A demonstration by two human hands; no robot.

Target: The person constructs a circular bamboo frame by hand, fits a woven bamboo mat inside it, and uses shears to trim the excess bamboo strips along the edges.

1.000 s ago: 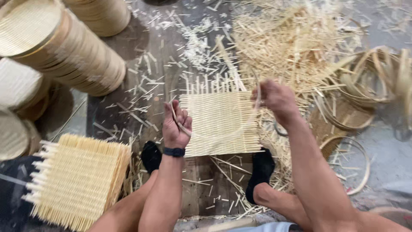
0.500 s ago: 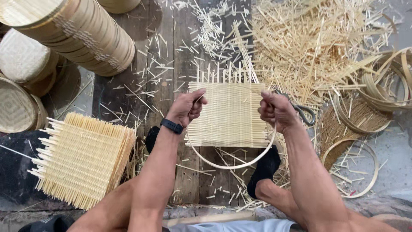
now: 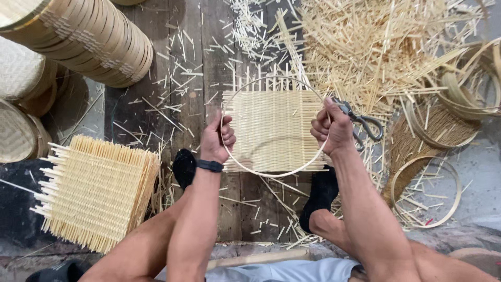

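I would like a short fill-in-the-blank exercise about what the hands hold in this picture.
1. Both hands, the left hand and the right hand, hold a thin bamboo ____ over the woven mat.
2. The scissors lie beside the ____ hand.
3. The left wrist wears a ____ band.

Missing words: hoop; right; black

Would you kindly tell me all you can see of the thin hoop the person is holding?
The hoop is a thin, pale strip, seemingly bamboo, bent into a near circle. It lies over the square woven mat, roughly matching its width. The left hand pinches its left side, the right hand its right. Its far arc crosses the mat's loose ends.
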